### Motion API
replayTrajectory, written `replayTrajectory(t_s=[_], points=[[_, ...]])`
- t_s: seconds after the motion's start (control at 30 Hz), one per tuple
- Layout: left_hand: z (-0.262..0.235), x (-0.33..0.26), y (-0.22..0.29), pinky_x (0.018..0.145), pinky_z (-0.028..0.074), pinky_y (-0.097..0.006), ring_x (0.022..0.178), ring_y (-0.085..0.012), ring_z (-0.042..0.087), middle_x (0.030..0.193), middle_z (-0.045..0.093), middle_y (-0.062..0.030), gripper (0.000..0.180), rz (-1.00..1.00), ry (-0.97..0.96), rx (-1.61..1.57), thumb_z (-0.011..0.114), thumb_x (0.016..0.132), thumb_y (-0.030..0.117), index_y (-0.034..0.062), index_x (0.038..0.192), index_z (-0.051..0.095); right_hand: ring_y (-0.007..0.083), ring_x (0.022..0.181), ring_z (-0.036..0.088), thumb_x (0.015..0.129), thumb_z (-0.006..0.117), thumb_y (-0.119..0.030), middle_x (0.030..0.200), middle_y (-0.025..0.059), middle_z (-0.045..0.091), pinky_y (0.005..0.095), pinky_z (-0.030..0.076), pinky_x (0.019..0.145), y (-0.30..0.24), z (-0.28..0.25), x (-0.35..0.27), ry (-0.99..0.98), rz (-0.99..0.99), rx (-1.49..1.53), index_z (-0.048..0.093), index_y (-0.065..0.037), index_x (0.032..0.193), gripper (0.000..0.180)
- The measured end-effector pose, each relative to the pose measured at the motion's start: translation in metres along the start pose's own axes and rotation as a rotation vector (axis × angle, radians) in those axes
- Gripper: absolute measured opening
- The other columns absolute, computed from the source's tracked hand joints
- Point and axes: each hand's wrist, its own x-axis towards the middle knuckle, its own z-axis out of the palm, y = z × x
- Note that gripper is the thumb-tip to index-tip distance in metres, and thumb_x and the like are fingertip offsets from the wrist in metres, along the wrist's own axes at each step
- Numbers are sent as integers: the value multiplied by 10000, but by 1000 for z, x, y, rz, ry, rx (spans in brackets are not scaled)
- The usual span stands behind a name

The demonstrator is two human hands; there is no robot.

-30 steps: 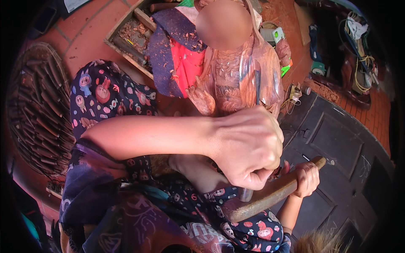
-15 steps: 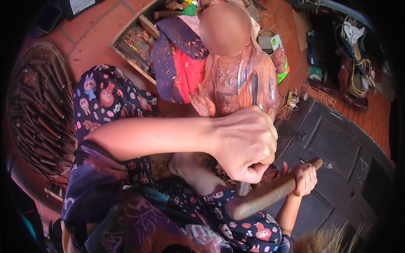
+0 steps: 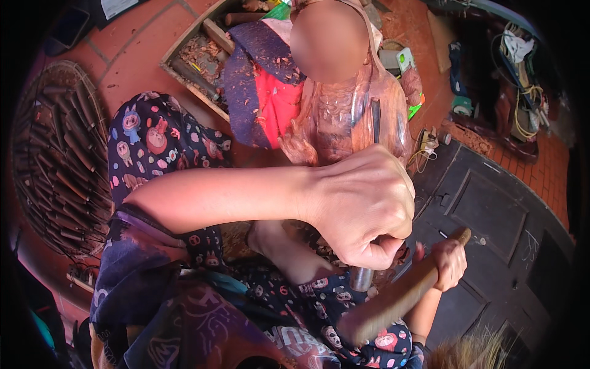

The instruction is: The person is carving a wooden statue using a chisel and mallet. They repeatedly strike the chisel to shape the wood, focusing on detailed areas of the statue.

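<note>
My left hand [image 3: 369,212] is closed in a fist around a chisel [image 3: 361,280]. Its metal-ringed butt sticks out below the fist, and its dark narrow blade rises beyond the knuckles against a carved wooden statue [image 3: 335,117]. The statue is reddish-brown, with folded robes and a hood; the blade's tip lies against the robe on its right side. In my right hand [image 3: 450,264] is a wooden mallet [image 3: 393,301], a thick club gripped near its narrower end. The mallet's thick end is below the chisel's butt, apart from it, over my patterned trousers.
A round basket [image 3: 92,92] at left holds many dark-handled tools. Behind the statue's left stands a wooden tray [image 3: 196,98] with shavings; beside it lies a dark and red cloth [image 3: 258,86] strewn with chips. A dark panelled board [image 3: 485,215] lies at right.
The mallet's thick end has dropped down and away from the chisel's butt. My left hand and the chisel have shifted slightly right; the statue appears slightly shifted too.
</note>
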Motion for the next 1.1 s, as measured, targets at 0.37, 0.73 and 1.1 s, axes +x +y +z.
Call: replayTrajectory(t_s=[0.37,0.73,1.1], points=[[-1,1,-3,497,429,-388,539,-256,539,546,459,-26,247,24,31,67,671,607,197,110,515,459,287,594,622,734,862,-82,665,107,603,390,515,549,1,6,8,-39,39,-46,571,-15,750,299],[12,-13,62,628,501,-374,648,-254,608,616,578,-73,449,-294,-335,343,670,830,437,69,585,589,176,558,573,676,822,-158,664,27,574,302,469,517,-40,7,34,-254,-182,105,566,-104,780,281],[-100,-121,216,728,485,-383,801,-350,644,874,655,-176,236,-1237,177,821,643,944,192,7,1089,626,196,687,594,732,637,-148,696,18,524,337,472,638,-75,23,43,-587,-237,198,575,-107,816,112]])
